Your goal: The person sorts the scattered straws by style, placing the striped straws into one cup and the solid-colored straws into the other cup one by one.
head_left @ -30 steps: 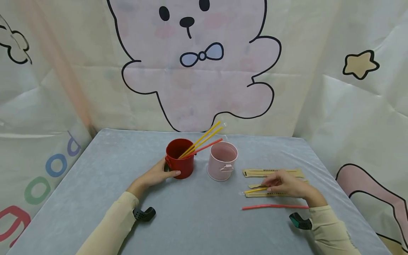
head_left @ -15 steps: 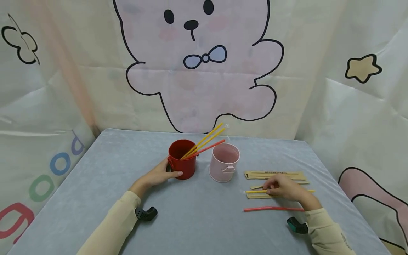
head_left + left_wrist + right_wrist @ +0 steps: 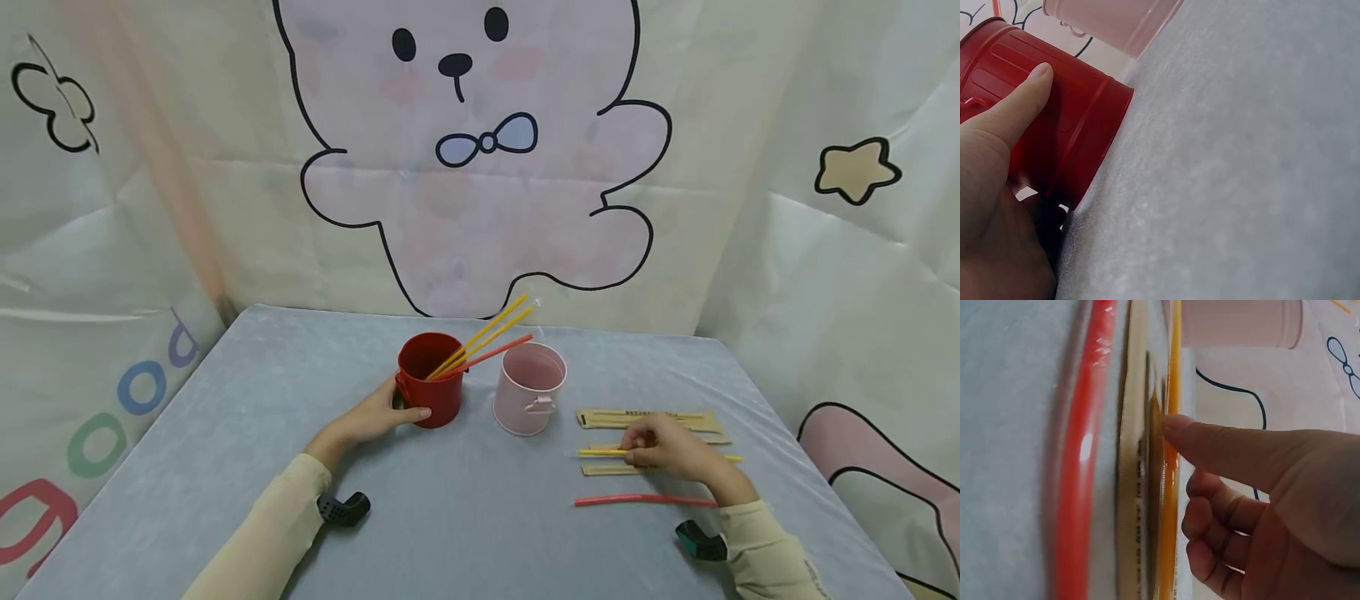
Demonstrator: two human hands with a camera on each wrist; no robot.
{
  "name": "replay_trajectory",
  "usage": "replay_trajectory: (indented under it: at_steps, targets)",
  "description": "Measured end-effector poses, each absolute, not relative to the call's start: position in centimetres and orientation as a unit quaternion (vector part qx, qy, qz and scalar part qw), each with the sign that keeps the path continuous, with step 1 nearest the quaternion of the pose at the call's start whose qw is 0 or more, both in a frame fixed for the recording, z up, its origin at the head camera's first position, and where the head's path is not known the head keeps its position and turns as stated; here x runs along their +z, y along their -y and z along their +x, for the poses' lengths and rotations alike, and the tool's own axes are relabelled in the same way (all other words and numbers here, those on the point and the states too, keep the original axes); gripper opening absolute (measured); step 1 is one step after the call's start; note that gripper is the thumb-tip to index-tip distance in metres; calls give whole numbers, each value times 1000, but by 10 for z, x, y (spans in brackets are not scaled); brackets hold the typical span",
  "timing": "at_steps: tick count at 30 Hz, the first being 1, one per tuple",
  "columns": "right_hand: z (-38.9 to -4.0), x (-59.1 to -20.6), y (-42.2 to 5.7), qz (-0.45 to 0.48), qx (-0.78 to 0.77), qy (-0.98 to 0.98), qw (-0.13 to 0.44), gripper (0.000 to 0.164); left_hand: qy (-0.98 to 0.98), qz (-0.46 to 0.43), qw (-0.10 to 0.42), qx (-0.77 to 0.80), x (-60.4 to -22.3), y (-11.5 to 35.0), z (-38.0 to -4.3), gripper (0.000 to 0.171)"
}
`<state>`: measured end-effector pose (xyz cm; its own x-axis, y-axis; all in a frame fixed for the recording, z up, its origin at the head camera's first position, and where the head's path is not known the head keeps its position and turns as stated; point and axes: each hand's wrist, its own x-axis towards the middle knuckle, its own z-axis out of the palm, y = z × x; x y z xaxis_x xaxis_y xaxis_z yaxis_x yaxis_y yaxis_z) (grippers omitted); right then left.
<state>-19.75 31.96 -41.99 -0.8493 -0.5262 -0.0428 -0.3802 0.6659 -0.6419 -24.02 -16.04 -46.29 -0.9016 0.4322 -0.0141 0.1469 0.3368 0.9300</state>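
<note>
My left hand (image 3: 378, 412) grips a small red bucket (image 3: 442, 402), its thumb across the front wall in the left wrist view. Two yellow straws (image 3: 491, 338) and a red straw (image 3: 510, 347) lean out of this bucket to the right. Over on the right, my right hand (image 3: 671, 450) pinches another yellow straw (image 3: 598, 452) in a clear wrapper between thumb and fingers. This straw runs over the paper packets, close above them. A lone red straw (image 3: 637, 499) lies on the cloth nearer me.
A pale pink bucket (image 3: 521, 404) stands just right of the red one. Flat tan paper packets, a far one (image 3: 637, 421) and a near one (image 3: 609, 471), lie around my right hand. Grey-blue cloth (image 3: 450, 517) covers the table; a printed curtain (image 3: 480, 225) hangs behind.
The right hand has raised the pinched yellow straw slightly, widening the gap to the near packet in view. The left hand keeps its grip on the red bucket. The head view has shifted slightly.
</note>
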Motion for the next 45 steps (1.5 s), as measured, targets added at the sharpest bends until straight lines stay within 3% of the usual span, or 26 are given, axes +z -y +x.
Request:
replay_trajectory:
  at_steps: [11,18,30,45]
  targets:
    - [-194,-407,-318,-266,-292,-916,71,7,-804,177,136,550,-461,159,-240,88]
    - [-190,-395,-310,-256,-273,-927,-5,5,-807,175,135,548,-463,160,-242,88]
    - [-179,-376,-303,-247,-264,-929,-79,14,-807,181,132,547,-462,159,-241,87]
    - [-177,-374,-301,-264,-277,-915,-128,17,-808,185,125,546,-460,160,-240,88]
